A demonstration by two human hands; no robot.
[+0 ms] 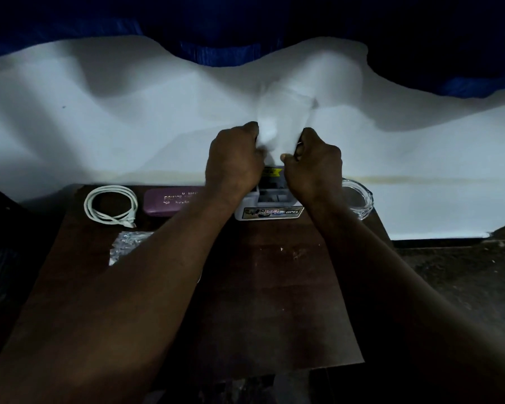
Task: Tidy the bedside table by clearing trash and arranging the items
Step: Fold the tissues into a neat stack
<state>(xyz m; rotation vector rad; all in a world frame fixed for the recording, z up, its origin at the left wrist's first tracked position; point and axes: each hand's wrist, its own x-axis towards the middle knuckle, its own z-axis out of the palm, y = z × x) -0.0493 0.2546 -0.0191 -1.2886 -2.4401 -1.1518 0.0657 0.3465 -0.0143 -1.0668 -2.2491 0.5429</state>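
While both the left hand and right hand pinch a white tissue above the bedside table, the limp, light sheet looks easily torn, best gripped at its edges.

A dimly lit bedroom in a home: a small dark wooden table stands against a bed with a white sheet and a blue blanket. A coiled charging cable and a purple glasses case lie on the table.
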